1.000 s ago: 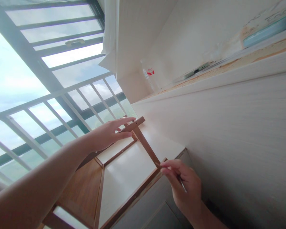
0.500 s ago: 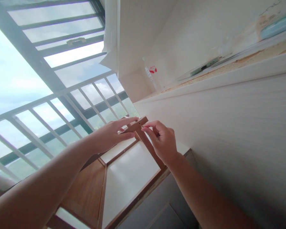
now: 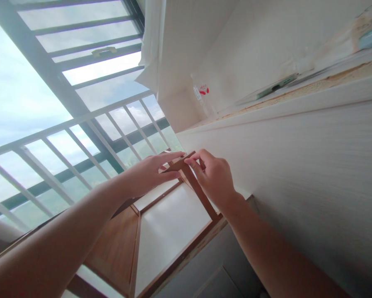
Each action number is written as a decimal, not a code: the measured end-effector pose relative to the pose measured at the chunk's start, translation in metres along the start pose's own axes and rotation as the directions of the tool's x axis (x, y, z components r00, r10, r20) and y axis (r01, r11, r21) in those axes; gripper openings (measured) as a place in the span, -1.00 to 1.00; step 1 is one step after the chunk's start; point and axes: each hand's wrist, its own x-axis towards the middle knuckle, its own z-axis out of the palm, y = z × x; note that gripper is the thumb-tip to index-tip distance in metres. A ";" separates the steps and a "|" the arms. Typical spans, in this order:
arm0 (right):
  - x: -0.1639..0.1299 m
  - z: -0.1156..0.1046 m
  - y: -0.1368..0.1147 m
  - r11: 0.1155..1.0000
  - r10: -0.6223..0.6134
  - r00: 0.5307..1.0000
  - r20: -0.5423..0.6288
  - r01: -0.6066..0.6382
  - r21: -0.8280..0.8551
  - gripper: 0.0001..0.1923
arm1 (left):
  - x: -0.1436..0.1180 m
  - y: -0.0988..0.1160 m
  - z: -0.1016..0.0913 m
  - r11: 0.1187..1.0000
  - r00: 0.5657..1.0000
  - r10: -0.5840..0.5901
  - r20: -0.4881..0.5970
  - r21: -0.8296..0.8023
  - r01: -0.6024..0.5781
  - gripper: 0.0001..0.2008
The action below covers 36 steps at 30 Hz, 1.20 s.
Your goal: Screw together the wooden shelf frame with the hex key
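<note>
My left hand [image 3: 147, 174] reaches in from the left, its thumb below and its fingers above a brown wooden rail [image 3: 176, 166], gripping it near the end. Close to that rail's end, my right hand [image 3: 214, 178] is closed in a pinch of thumb and forefinger. Whatever lies between those fingertips is too small and hidden to make out. The rail tops a brown wooden frame [image 3: 200, 194] with slanting bars. Inside the frame's lower part shows a pale panel [image 3: 164, 236], with a brown wooden panel [image 3: 114, 248] to its left.
A white wall or cabinet side [image 3: 298, 165] rises close on the right. Above it, a shelf edge [image 3: 313, 89] carries a clear bottle [image 3: 199, 96] and a flat dark green item [image 3: 276, 85]. White railings [image 3: 80, 120] and a large window [image 3: 27, 82] stand at left.
My right fingertips have moved in against the rail's end, covering a small hole and a thin, pin-like piece seen earlier. My left hand keeps its hold. The whole view has shifted slightly.
</note>
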 end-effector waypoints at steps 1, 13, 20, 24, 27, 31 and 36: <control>0.001 -0.001 -0.001 1.000 0.000 1.000 0.020 0.001 -0.031 -0.69 | 0.000 -0.001 0.000 1.000 1.000 -0.002 0.005 -0.008 0.002 -0.39; 0.012 -0.004 -0.018 0.966 0.135 0.967 0.216 -0.080 -0.245 -0.69 | 0.002 -0.011 0.001 0.995 0.995 0.089 0.037 -0.052 -0.087 -0.49; 0.020 -0.010 -0.020 0.961 0.162 0.946 0.280 -0.087 -0.262 -0.70 | 0.004 -0.019 0.001 0.989 0.987 0.151 0.059 -0.016 -0.150 -0.53; 0.019 -0.006 -0.010 0.986 0.139 0.956 0.260 -0.110 -0.121 -0.72 | 0.006 -0.024 0.003 0.991 0.990 0.133 0.056 -0.035 -0.131 -0.42; 0.019 -0.003 -0.005 0.991 0.132 0.958 0.255 -0.123 -0.050 -0.69 | 0.007 -0.031 0.007 0.988 0.990 0.142 0.016 -0.067 -0.141 -0.42; 0.017 0.000 -0.001 0.984 0.138 0.954 0.265 -0.161 0.070 -0.62 | 0.009 -0.039 0.009 0.990 0.992 0.121 0.022 -0.079 -0.119 -0.37; 0.015 -0.001 0.005 0.964 0.138 0.956 0.258 -0.189 0.186 -0.47 | 0.009 -0.038 0.010 0.991 0.993 0.117 -0.004 -0.066 -0.117 -0.38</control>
